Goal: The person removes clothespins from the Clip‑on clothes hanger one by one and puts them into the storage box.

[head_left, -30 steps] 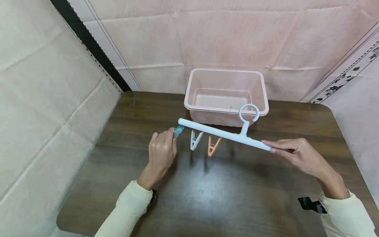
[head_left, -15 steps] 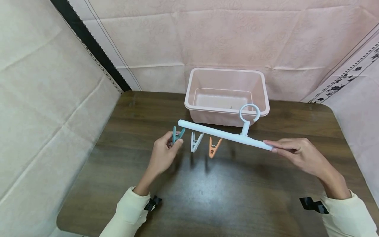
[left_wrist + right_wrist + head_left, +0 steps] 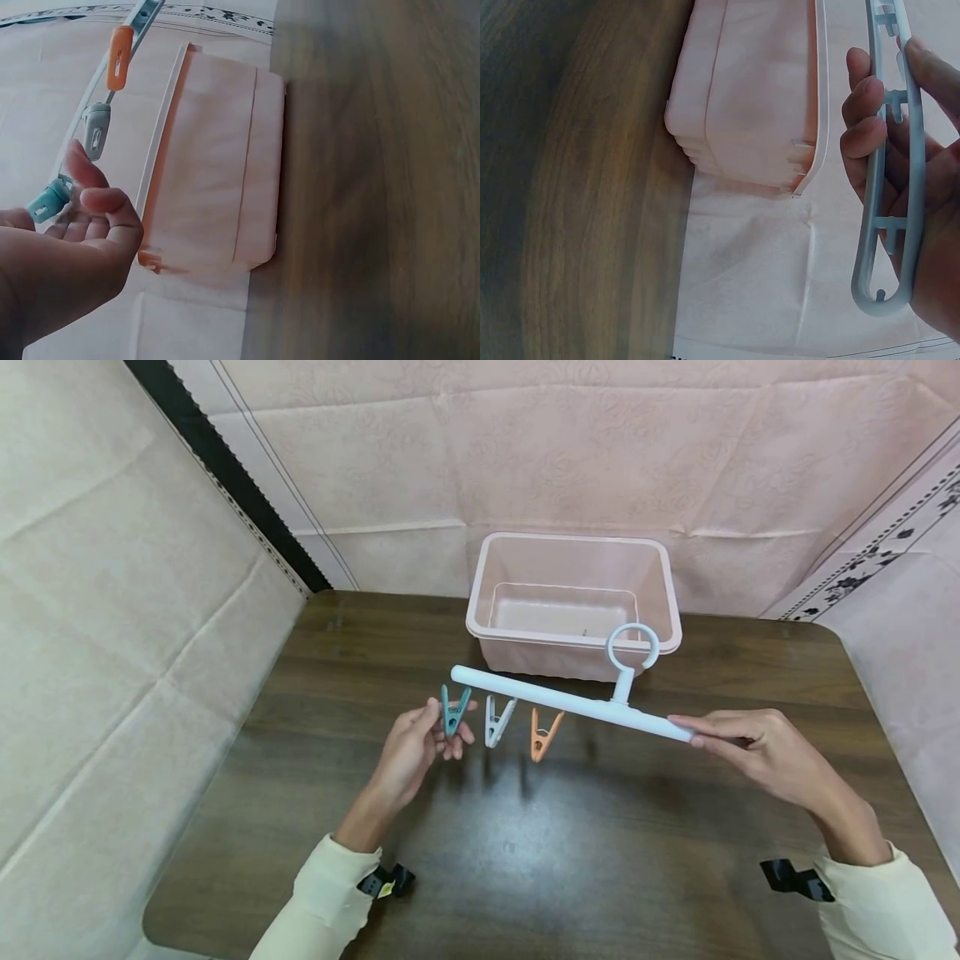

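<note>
My right hand grips one end of a light blue clip hanger, held tilted in the air with its round hook up. In the right wrist view, fingers and thumb wrap the hanger's open frame. A white clothespin and an orange clothespin hang beneath the bar. At the bar's left end hangs a teal clothespin. My left hand is around this one, its fingers loosely spread and partly behind it. The left wrist view shows the teal clothespin between thumb and fingers, not visibly pinched.
A pink plastic bin stands at the back of the brown wooden table, just behind the hanger. Pale patterned cloth covers the surroundings behind and at both sides.
My left hand has turned from knuckles up to palm more visible, and its thumb has come off the teal clothespin, which now hangs under the bar. The right hand and hanger stay nearly still.
</note>
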`<state>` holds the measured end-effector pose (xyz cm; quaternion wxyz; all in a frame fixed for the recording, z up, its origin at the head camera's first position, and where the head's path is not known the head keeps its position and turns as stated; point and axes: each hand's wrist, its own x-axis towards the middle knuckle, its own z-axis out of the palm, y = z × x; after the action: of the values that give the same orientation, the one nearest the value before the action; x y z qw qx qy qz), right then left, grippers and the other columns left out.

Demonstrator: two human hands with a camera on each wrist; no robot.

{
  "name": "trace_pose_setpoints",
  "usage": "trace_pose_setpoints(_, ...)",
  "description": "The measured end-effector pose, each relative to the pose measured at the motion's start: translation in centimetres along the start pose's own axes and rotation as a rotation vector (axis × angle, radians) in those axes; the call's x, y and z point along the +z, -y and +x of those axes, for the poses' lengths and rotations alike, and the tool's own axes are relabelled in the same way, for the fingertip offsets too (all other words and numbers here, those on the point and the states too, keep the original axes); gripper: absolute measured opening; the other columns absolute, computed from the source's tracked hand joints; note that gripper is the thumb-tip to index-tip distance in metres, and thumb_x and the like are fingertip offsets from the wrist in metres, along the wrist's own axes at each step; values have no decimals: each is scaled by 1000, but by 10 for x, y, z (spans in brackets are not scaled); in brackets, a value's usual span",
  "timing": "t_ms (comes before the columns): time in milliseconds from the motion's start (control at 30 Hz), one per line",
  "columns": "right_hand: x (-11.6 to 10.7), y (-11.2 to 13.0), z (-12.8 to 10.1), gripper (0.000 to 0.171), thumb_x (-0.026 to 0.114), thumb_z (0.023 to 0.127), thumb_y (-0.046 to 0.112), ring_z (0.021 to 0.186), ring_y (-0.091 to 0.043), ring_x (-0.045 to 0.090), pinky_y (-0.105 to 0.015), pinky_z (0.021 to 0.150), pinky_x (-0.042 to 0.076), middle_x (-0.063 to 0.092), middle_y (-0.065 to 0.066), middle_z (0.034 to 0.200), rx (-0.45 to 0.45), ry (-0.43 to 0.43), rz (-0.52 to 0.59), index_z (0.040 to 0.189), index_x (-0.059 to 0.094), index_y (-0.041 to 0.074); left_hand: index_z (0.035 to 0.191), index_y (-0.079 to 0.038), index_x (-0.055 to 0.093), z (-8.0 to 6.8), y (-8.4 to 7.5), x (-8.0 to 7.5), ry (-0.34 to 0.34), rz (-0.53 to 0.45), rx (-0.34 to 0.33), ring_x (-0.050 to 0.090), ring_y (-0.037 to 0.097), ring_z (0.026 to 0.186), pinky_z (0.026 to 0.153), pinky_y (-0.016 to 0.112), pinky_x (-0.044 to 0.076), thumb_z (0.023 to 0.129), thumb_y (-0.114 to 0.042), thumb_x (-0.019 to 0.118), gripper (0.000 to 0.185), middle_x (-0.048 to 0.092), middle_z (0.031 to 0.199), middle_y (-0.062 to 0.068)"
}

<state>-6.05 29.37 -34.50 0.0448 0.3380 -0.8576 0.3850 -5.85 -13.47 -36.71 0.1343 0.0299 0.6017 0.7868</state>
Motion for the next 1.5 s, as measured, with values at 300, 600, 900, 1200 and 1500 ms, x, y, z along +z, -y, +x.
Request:
trace_pose_setpoints(300,1,1,-1,49,73,80,-18,80,-5,64,-18,62,47,73,4,108,43,5,18,121,74,9,133,18,50,4,3,-8,117,-272,-106,55,17,73,64,25,44,110,-27,38,52,65,84,10)
trace_pose_setpoints(600,1,0,-2,49,72,79,-20,78,-5,64,-18,62,49,73,1,107,28,4,53,121,73,5,121,3,59,6,1,-14,293,-444,-140,58,18,85,76,28,46,108,-20,46,29,65,98,9)
trace_pose_setpoints(900,-1,-1,-4,48,73,79,-19,84,-7,67,-16,66,49,74,2,106,14,1,32,120,74,6,129,9,56,8,-2,-14,358,-444,-147,58,15,84,73,24,49,107,-10,45,31,61,92,10)
trace_pose_setpoints(1200,0,-4,-5,46,73,80,-17,93,-7,68,-15,73,49,73,2,108,-7,9,21,121,73,5,126,15,58,1,-7,-1,32,62,-58,60,16,70,64,24,49,102,2,53,28,66,87,12)
trace_pose_setpoints(1500,2,0,-5,47,72,80,-19,93,-10,69,-16,73,50,74,1,107,17,20,69,121,73,4,130,11,60,-3,-5,4,-102,223,72,65,13,66,68,25,54,94,6,65,36,72,84,13)
